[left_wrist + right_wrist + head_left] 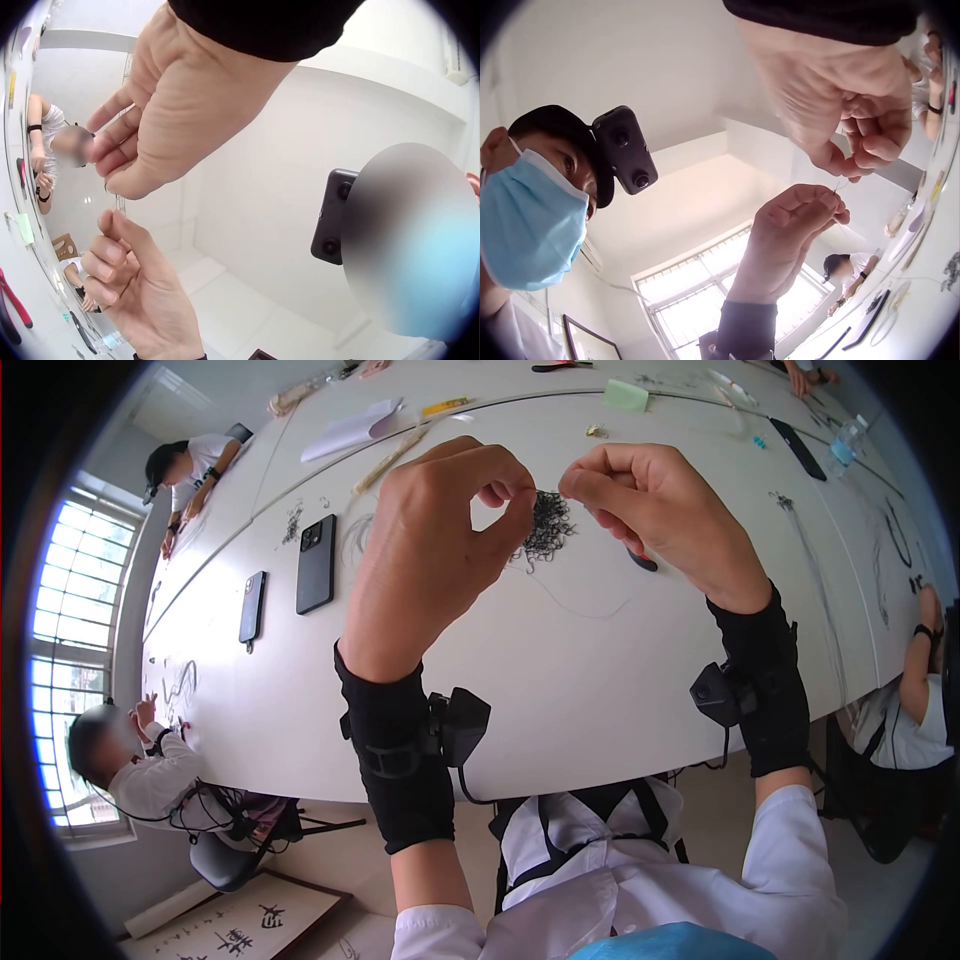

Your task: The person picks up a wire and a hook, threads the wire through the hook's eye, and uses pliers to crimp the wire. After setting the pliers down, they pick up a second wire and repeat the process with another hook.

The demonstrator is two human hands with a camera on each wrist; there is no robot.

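At upper centre of the head view, the left hand (435, 550) pinches a thin strand (843, 184) (barely visible) between both hands; the right hand (665, 510) presses thumb and fingertip together, its hold unclear. Left fingertips partly hide dark curls (550, 532).

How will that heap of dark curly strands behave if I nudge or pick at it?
The heap of dark curly strands will probably snag and lift in clumps, since its curls overlap. It looks light for its size, as the strands are thin. Pushed, it may smear or shed bits rather than roll, given the loose curls along its edge.
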